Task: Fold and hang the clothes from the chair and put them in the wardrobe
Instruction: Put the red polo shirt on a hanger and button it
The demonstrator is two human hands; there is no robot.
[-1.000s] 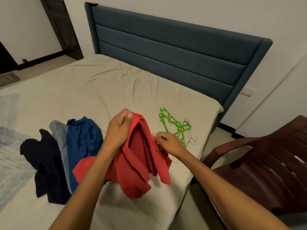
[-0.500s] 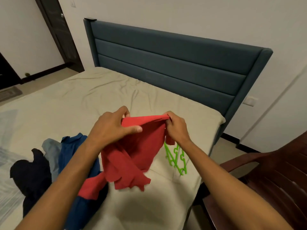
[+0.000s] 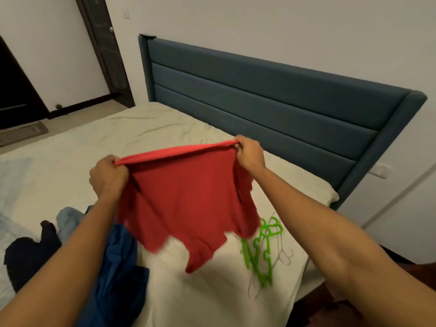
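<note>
Head view: both hands (image 3: pixel 109 176) (image 3: pixel 250 154) pinching red shirt (image 3: pixel 188 197) edge above bed (image 3: pixel 212 303).

You hold a plain red shirt (image 3: pixel 188 199), its upper edge a lighter, pinkish red. Below your left arm lies a deep blue garment (image 3: pixel 120 263), then a pale blue-grey one (image 3: pixel 67 219) and a black one (image 3: pixel 28 258). Your bedsheet (image 3: pixel 165 128) is cream; at its left edge sits a faint blue patterned patch (image 3: pixel 11 185). The plastic hangers (image 3: pixel 262 253) are bright green, the wire hangers (image 3: pixel 282 251) silvery. The headboard (image 3: pixel 259 97) is dark teal-blue.
</note>
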